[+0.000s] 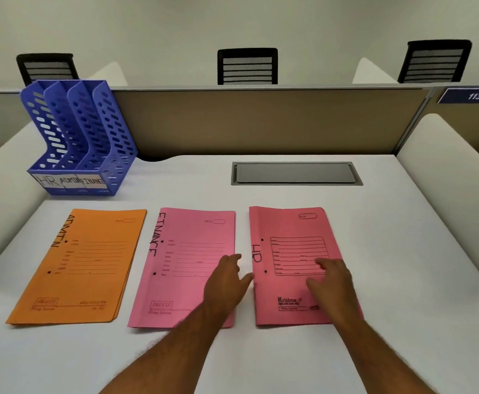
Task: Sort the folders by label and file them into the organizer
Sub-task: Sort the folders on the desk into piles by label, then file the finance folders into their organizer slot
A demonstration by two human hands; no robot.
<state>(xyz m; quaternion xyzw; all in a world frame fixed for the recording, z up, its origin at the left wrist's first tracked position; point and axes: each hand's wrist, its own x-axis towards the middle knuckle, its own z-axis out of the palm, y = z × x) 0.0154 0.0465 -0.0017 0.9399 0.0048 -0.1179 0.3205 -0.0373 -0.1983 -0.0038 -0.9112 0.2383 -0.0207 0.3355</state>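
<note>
Three stacks of folders lie side by side on the white desk. An orange stack marked ADMIN is at the left, a pink one marked FINANCE in the middle, and a darker pink one marked HR at the right. A blue organizer stands at the back left, its three slots labelled HR, ADMIN and FINANCE. My left hand rests flat on the right edge of the FINANCE folder, thumb toward the HR folder. My right hand lies on the HR folder with fingers spread. Neither hand grips anything.
A grey cable hatch is set into the desk behind the folders. A brown partition closes off the back, with white side dividers left and right. Black chairs stand beyond the partition.
</note>
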